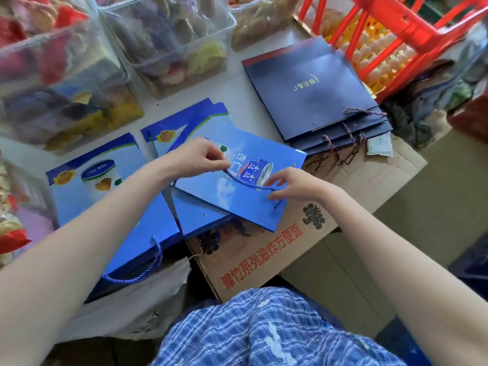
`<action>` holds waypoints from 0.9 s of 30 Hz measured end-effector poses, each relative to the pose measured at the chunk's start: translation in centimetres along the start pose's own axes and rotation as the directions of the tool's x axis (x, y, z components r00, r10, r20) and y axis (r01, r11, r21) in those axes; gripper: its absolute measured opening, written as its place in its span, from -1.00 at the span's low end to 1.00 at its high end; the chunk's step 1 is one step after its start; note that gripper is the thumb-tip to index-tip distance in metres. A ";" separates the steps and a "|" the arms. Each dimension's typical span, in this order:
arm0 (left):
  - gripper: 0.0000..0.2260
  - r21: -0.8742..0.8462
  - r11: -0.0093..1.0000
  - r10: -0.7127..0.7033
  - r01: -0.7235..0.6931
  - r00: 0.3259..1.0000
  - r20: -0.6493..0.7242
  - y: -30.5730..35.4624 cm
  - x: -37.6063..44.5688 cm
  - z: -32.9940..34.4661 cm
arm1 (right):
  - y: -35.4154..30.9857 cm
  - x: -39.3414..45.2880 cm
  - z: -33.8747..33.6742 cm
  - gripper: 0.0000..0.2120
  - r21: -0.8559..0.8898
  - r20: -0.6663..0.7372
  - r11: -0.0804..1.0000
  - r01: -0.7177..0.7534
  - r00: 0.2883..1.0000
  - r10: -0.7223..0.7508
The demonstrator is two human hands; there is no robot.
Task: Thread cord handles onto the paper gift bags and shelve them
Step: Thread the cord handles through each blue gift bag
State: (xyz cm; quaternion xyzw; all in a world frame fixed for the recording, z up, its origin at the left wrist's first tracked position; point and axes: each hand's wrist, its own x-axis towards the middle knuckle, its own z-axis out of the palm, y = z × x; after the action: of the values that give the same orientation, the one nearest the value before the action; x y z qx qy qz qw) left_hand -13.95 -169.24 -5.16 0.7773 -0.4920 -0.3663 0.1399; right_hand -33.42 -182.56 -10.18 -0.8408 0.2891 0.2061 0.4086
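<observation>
— Checked blue cloth [264,331] fills the near edge. And beyond it?
— Glossy blue gift bag [245,165] lies flat and tilted on a bag stack on the table [232,83]. Left hand [203,157] and right hand [293,183] each pinch an end of the blue cord [245,182] lying across it.
</observation>
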 end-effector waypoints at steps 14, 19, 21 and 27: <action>-0.78 -0.107 0.992 0.077 -0.066 0.992 0.101 1.2 2.4 2.8 | -1.7 -3.2 2.2 -0.49 0.463 -0.230 0.886 0.014 0.968 0.104; -0.83 -0.239 0.966 0.118 -0.098 0.990 0.071 4.1 5.0 5.5 | -2.6 -2.5 1.8 -0.71 0.732 -0.235 0.677 0.081 0.962 0.139; -0.91 -0.314 0.948 0.059 -0.045 0.998 0.035 4.0 6.4 6.0 | -0.7 -2.7 1.7 -0.72 0.786 -0.249 0.617 0.020 0.925 0.287; -0.80 0.065 0.996 -0.063 0.055 0.990 0.129 2.6 8.2 7.5 | 5.6 -2.9 2.0 -0.58 0.719 -0.360 0.660 -0.216 0.698 0.620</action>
State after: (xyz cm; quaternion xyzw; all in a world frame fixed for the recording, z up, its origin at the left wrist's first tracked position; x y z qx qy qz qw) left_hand -18.95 -176.51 -12.34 0.7696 -0.4880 -0.4053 0.0724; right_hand -39.45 -182.81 -12.85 -0.5787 0.6453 -0.0749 0.4929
